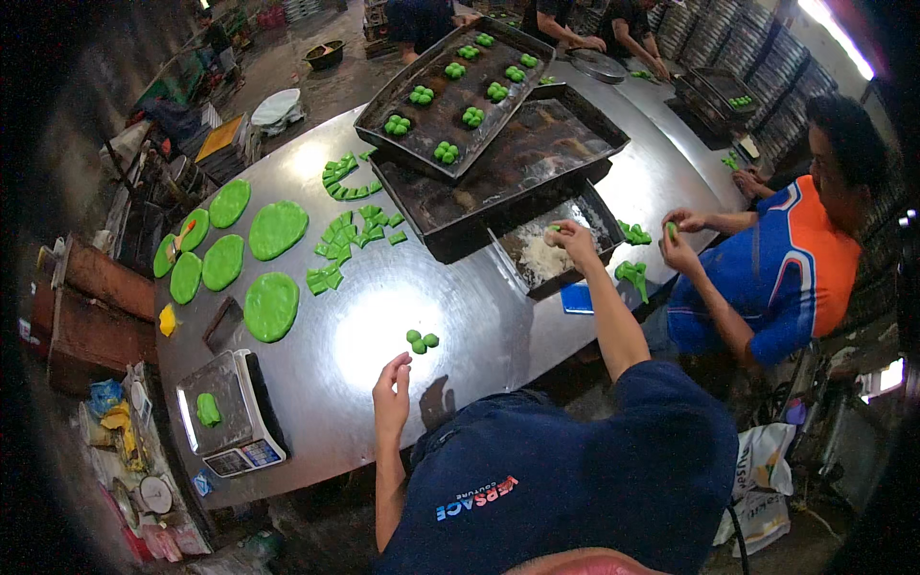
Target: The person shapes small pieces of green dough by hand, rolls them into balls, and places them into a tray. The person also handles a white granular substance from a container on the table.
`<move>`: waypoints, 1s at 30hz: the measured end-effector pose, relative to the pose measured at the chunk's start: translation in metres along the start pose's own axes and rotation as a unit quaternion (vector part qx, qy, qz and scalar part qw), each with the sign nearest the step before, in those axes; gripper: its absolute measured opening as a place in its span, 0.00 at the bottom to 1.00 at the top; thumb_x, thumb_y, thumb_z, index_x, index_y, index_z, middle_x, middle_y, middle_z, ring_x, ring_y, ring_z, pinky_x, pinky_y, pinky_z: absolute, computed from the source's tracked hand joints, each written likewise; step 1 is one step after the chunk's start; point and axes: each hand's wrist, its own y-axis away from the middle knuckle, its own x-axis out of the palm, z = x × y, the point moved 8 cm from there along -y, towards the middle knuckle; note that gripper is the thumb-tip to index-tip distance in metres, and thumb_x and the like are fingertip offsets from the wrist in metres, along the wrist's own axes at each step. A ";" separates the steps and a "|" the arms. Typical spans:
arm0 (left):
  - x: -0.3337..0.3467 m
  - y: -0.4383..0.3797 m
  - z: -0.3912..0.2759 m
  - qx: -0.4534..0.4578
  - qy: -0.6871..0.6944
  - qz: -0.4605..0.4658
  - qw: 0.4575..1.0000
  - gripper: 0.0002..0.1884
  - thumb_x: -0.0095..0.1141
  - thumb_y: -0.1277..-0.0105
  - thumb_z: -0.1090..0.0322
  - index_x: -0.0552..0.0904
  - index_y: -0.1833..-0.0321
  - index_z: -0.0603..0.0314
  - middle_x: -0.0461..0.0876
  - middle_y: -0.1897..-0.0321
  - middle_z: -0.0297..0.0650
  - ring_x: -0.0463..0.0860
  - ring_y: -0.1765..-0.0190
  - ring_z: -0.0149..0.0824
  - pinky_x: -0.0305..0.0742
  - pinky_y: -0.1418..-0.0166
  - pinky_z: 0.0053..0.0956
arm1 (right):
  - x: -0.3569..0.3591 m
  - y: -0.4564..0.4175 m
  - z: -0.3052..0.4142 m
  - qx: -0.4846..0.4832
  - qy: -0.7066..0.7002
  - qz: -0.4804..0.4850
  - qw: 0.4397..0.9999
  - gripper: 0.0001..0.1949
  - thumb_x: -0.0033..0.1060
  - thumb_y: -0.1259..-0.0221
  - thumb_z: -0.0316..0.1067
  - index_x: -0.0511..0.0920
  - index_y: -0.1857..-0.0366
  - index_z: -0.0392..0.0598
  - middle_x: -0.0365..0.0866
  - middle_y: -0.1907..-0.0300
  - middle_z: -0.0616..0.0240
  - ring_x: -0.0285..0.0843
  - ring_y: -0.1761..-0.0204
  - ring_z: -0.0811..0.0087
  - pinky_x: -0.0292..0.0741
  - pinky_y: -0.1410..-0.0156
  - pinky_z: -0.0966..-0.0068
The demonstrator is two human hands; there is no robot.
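Note:
My left hand [392,392] is held at the near side of the metal table, empty, its thumb and fingers slightly apart. Just beyond its fingertips sits a cluster of three green dough balls [417,346]. My right hand [577,244] reaches over a dark metal pan [534,290] and pinches a small green dough piece [554,228], mostly hidden by the fingers. Crumbly white material [537,257] lies in that pan below the hand. Left of the pan are rows of cut green dough pieces [338,237], and farther left several flat green dough rounds [271,307].
Large baking trays [496,154] are stacked at the back, the top one bearing clustered green balls [472,116]. A digital scale [230,410] holds a green dough lump [208,410]. At right, a co-worker's hands [679,244] handle green dough beside a blue object [577,298].

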 end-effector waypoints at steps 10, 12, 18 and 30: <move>0.002 0.022 -0.007 -0.016 -0.001 0.023 1.000 0.18 0.47 0.21 0.63 0.78 0.37 0.66 0.84 0.46 0.45 0.83 0.43 0.38 0.75 0.38 0.32 | 0.013 0.012 -0.011 0.005 -0.115 0.064 0.991 0.15 0.75 0.47 0.29 0.85 0.54 0.43 0.85 0.69 0.66 0.81 0.67 0.79 0.76 0.61 0.79; 0.005 0.027 0.002 -0.024 0.007 0.034 0.999 0.18 0.47 0.21 0.62 0.78 0.36 0.66 0.84 0.45 0.45 0.83 0.43 0.37 0.75 0.38 0.32 | 0.006 0.017 -0.017 -0.074 0.200 0.041 0.976 0.16 0.75 0.45 0.29 0.84 0.52 0.43 0.84 0.69 0.67 0.81 0.67 0.78 0.77 0.61 0.80; 0.018 0.044 0.016 -0.057 0.035 0.012 0.998 0.19 0.45 0.20 0.61 0.77 0.36 0.67 0.84 0.45 0.46 0.82 0.43 0.37 0.74 0.37 0.33 | -0.020 0.012 -0.051 -0.046 0.061 0.001 0.997 0.16 0.74 0.45 0.27 0.83 0.52 0.39 0.84 0.69 0.66 0.81 0.68 0.77 0.76 0.64 0.78; 0.035 0.059 -0.005 -0.092 0.041 -0.014 0.995 0.19 0.44 0.20 0.62 0.76 0.35 0.66 0.83 0.44 0.46 0.81 0.42 0.37 0.72 0.36 0.32 | 0.001 0.006 -0.042 -0.015 -0.030 -0.004 0.999 0.15 0.72 0.46 0.26 0.83 0.53 0.39 0.85 0.68 0.66 0.83 0.69 0.74 0.77 0.62 0.77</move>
